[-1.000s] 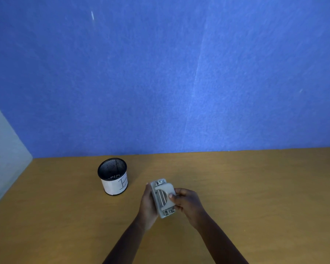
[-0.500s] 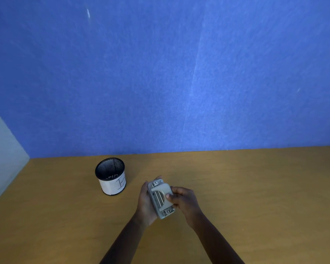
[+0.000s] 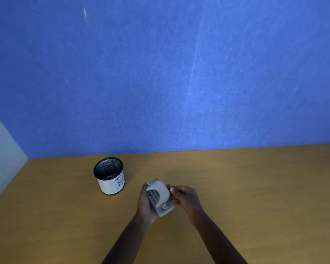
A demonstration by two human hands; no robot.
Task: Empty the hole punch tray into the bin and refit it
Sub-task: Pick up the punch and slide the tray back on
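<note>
A grey hole punch (image 3: 159, 198) is held above the wooden desk, its handle side facing me. My left hand (image 3: 145, 203) cups its left side and underside. My right hand (image 3: 185, 197) grips its right edge with thumb and fingers. The tray on the underside is hidden from me. To the left stands the bin (image 3: 109, 175), a small black mesh cup with a white paper band, upright, with pale paper dots visible at its bottom.
The wooden desk (image 3: 246, 187) runs up to a blue wall (image 3: 170, 73) behind. A grey panel (image 3: 2, 159) closes off the left side.
The punch has been turned slightly in my hands, its handle now facing me more fully. The bin sits a little further left in view as my head shifted.
</note>
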